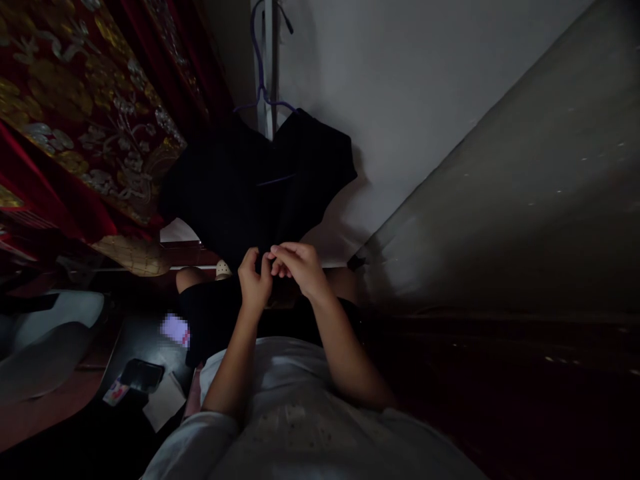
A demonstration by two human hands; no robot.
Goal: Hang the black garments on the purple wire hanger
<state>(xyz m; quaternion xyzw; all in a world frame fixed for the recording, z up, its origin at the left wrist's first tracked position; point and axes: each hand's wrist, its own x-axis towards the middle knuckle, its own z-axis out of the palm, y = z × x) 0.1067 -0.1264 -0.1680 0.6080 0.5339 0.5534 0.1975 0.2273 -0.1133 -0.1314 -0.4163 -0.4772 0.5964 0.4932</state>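
A black garment (255, 187) hangs on a purple hanger (260, 80) against the white wall in front of me. My left hand (253, 280) and my right hand (299, 267) meet at its lower hem, fingers curled and pinched together on the dark cloth. The fingertips of both hands touch each other. What lies between the fingers is too dark to make out beyond the fabric. My white shirt (300, 413) fills the bottom of the view.
A red cloth with gold embroidery (85, 107) hangs at the upper left. A dark phone (143, 375) and papers lie on a dark surface at lower left, beside a white rounded object (45, 333). A large dark slanted panel (525, 200) fills the right side.
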